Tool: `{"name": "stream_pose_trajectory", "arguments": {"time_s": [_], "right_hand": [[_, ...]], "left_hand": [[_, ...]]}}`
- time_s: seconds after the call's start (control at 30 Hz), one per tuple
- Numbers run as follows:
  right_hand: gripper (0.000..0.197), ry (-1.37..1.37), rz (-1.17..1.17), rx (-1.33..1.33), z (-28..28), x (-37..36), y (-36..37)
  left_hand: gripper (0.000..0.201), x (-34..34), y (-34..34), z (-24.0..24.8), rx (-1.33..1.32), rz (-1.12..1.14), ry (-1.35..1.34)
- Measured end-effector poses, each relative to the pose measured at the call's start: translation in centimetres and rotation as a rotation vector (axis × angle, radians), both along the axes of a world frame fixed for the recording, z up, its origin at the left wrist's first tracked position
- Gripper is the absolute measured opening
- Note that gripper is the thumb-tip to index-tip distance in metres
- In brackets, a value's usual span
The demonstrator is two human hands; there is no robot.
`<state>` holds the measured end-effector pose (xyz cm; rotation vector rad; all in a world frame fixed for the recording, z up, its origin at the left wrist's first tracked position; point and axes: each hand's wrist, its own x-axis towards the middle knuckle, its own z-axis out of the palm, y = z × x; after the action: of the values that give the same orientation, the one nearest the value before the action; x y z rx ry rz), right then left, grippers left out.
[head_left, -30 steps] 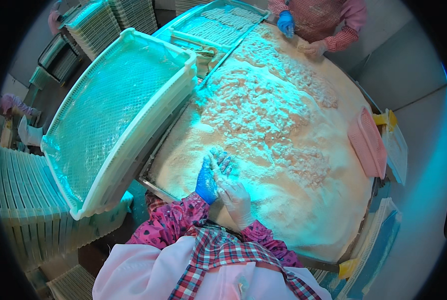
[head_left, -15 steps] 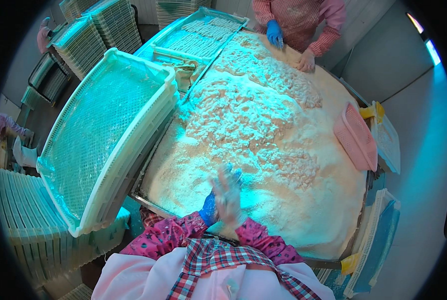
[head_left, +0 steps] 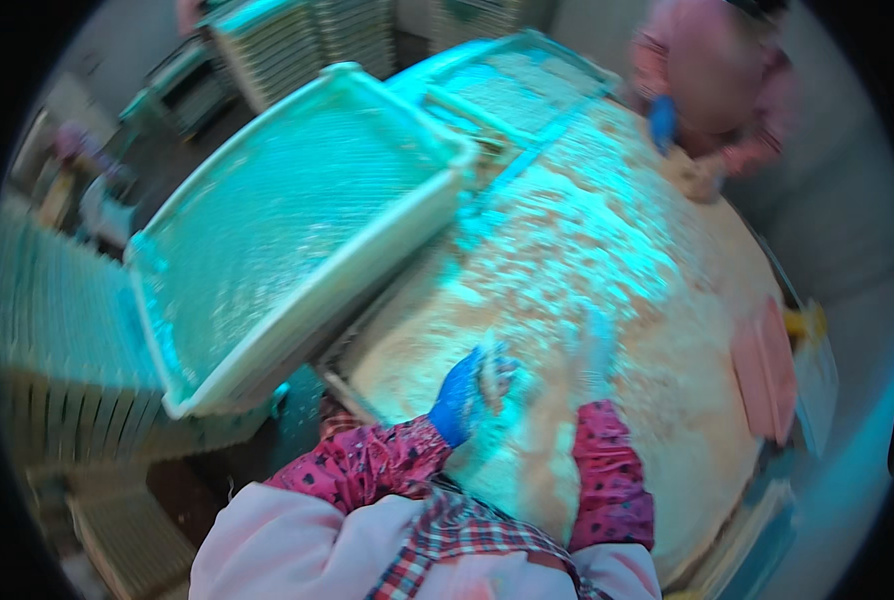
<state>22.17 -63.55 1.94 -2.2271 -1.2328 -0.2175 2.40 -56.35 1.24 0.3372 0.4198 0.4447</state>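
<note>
White, floury powder covers a large table, heaped into lumpy, clumped mounds toward the middle and far side. My left hand, in a powder-dusted blue glove, hovers over the near left part of the powder. Its fingers look bent and apart, and no object shows in them. Farther right, my right hand reaches forward over the powder in a pale glove. Motion smears its fingers, so their pose and any contact with the powder are unclear. Both forearms wear pink patterned sleeves.
At the left stands a large white mesh tray on a stack. Behind it, another tray holds pale pieces. A pink basket sits on the right edge. Across the table a co-worker's blue-gloved hand is near the powder. Stacked trays fill the far left.
My hands were together over the powder and have now parted, the right one moving to the right. The whole view has shifted and blurred, with the tray and basket appearing farther right.
</note>
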Motion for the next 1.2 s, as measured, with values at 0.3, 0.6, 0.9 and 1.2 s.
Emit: {"name": "stream_pose_trajectory", "arguments": {"time_s": [0.3, 0.6, 0.9, 1.2], "right_hand": [[0.02, -0.142, 0.001, -0.236, -1.4, 3.4, 2.0], [0.02, -0.304, 0.125, -0.277, -0.8, 5.6, 1.2], [0.018, 0.191, 0.213, -0.111, 2.3, -1.9, -4.0], [0.045, 0.398, -0.174, 0.063, -2.3, -5.9, -9.6]], "left_hand": [[0.043, -11.0, 20.6, 13.7, 1.053, 0.633, 0.66], [0.052, -21.2, 23.5, 9.9, 1.162, -0.13, 1.011], [0.045, -13.1, 13.3, 9.3, 1.468, 0.192, 0.7], [0.059, -3.6, 4.1, -5.1, 1.813, -0.428, 0.334]]}}
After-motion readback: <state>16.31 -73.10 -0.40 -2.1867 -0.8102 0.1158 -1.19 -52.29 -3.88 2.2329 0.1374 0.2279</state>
